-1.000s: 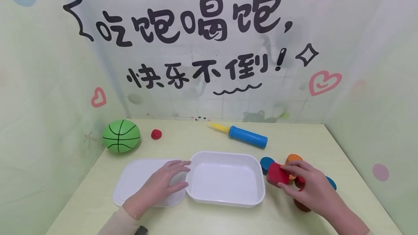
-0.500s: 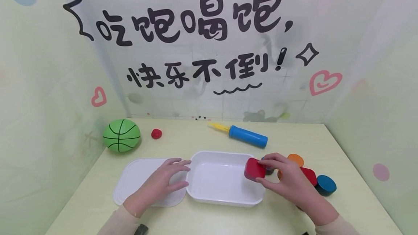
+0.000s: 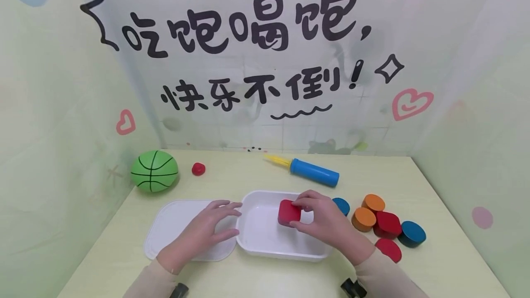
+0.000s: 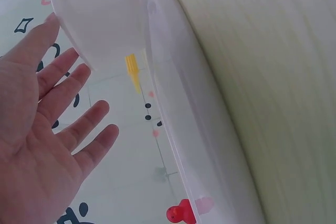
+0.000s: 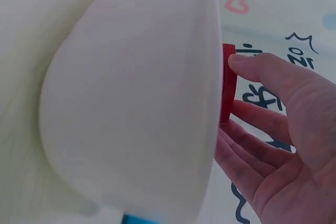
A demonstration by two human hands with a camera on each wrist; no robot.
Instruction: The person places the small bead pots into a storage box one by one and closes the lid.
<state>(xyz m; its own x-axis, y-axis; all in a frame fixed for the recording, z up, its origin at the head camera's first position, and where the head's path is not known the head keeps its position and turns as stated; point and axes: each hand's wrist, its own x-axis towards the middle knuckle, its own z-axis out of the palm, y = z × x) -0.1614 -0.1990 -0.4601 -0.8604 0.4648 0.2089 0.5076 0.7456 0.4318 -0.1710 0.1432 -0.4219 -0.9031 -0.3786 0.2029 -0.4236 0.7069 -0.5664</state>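
Red block [image 3: 288,213]: over tray [image 3: 258,226], squarish face, no clear long axis | pinched in my right hand [image 3: 325,217], held out leftward at fingertips, this hand nearer | my left hand [image 3: 203,230]: loose, fingers spread at left rim

Pale wood-grain table [image 3: 244,282]: at its far side lie a green toy basketball [image 3: 154,171], a small red toy [image 3: 198,169] near it, and a blue hand pump [image 3: 315,173] with a yellow nozzle [image 3: 278,161]. Further forward, a flat white lid [image 3: 171,226] lies beside a white rectangular tub [image 3: 285,255]. To the tub's right sit two orange round blocks [image 3: 364,219], two blue round blocks [image 3: 412,233] and two red blocks [image 3: 387,225], grouped closely.
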